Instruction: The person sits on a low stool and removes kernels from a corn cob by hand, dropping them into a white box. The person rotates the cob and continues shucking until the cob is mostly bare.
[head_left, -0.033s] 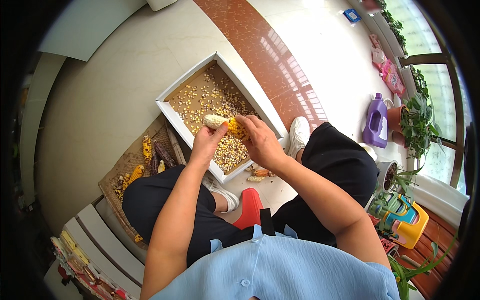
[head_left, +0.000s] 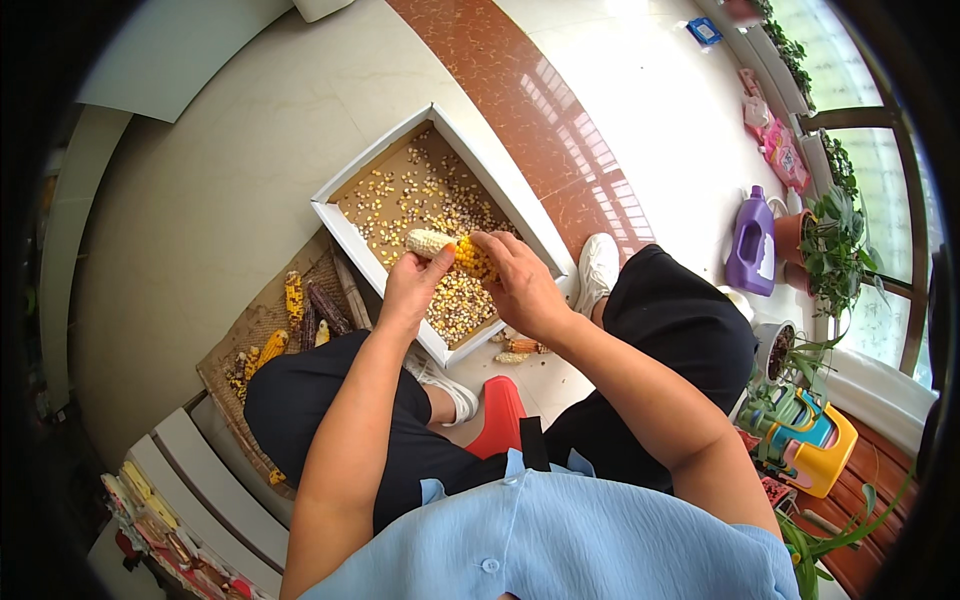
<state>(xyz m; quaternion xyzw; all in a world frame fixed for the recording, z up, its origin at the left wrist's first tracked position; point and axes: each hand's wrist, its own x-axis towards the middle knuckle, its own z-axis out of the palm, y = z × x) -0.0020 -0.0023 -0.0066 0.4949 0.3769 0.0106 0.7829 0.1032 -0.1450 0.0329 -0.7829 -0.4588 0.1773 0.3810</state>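
Pale tiled floor [head_left: 250, 150], box [head_left: 500, 187] below, corn cob [head_left: 470, 260] between both hands [head_left: 405, 292] [head_left: 527, 290] — curled around it

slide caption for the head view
Left hand and right hand hold a partly stripped corn cob over a box of loose kernels.

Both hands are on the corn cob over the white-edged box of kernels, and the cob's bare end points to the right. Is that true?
Nearly! The bare end of the corn cob points to the left, not the right, as the head view shows. The left hand and right hand are on it, over the white-edged box of kernels.
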